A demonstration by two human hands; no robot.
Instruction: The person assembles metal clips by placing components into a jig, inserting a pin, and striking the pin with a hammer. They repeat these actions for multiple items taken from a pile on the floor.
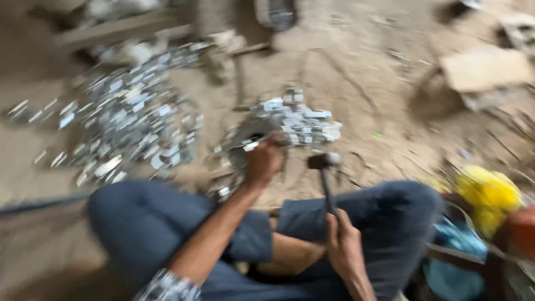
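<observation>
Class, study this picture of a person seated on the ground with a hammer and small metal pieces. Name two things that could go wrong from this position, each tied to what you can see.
1. The left hand holds a small metal piece close to the hammer head, so a mistimed blow could likely hit the fingers.
2. The right hand grips the handle low between bent knees; a glancing strike might fling metal pieces toward the bare forearms or legs.

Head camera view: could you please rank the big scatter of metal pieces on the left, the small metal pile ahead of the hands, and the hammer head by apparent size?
1. Big scatter of metal pieces, clearly widest.
2. Small metal pile.
3. Hammer head, smallest, although it sits nearer the camera. The frame is blurred, so edges are rough.
</observation>
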